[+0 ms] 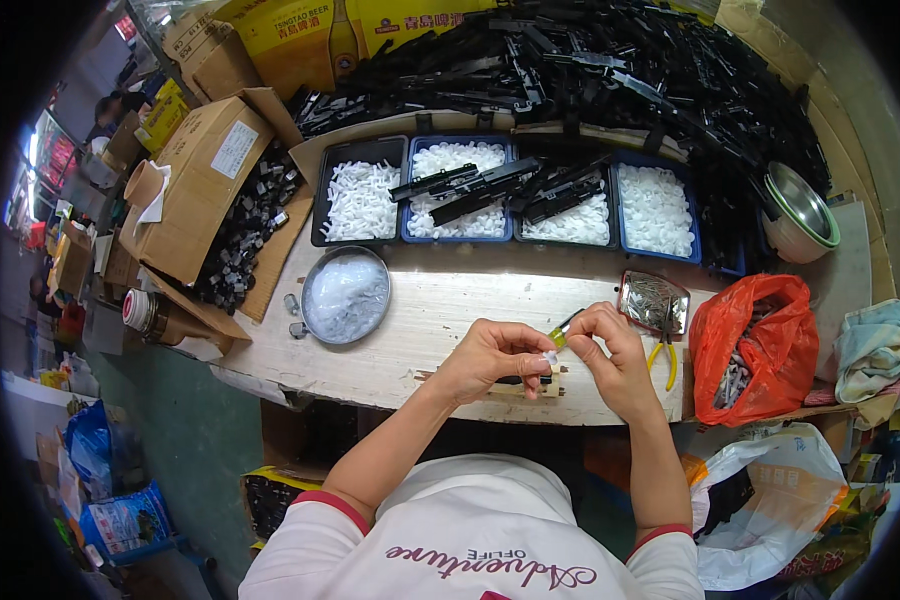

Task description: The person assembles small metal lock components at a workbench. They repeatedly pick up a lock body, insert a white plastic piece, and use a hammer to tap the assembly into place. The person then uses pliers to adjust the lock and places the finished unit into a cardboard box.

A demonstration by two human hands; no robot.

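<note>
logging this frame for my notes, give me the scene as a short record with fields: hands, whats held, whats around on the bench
left hand: left hand pinches a small white plastic piece over the bench edge
right hand: right hand holds a thin yellow-green handled tool to that piece
surface: pale wooden bench
behind hands: row of trays of white parts, with black strips lying across them
left of hands: round metal dish of clear bits
right of hands: orange bag, yellow-handled pliers
</note>
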